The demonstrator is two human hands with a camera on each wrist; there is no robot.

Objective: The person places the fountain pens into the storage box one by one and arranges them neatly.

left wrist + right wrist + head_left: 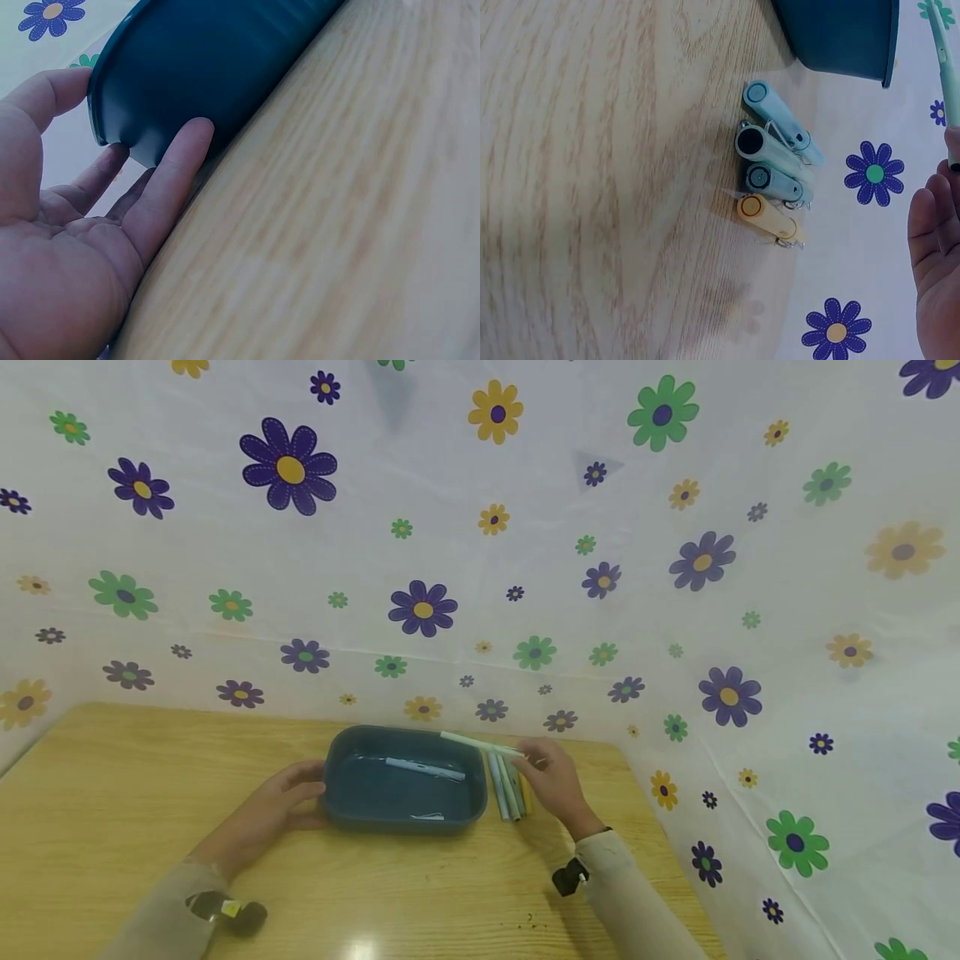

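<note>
A dark teal plastic bin [405, 828] stands on the table, with a pale blue pen [425, 768] lying inside. At its left end my left hand [273, 802] touches the outer wall and rim with spread fingertips, seen close in the left wrist view. My right hand [555, 777] pinches a light green pen [472, 742] by one end; the pen points left over the bin's back right corner. Below that hand, beside the bin, several capped pens lie side by side: a light blue pen [776, 114], a pale green pen [769, 150], a grey-blue pen [776, 182] and a yellow pen [765, 216].
The wooden table [150, 793] meets a white flowered cloth [450, 543] behind and at the right. Small dark specks [529, 918] lie near the front right of the table. A small pale patch [427, 817] shows inside the bin, too unclear to name.
</note>
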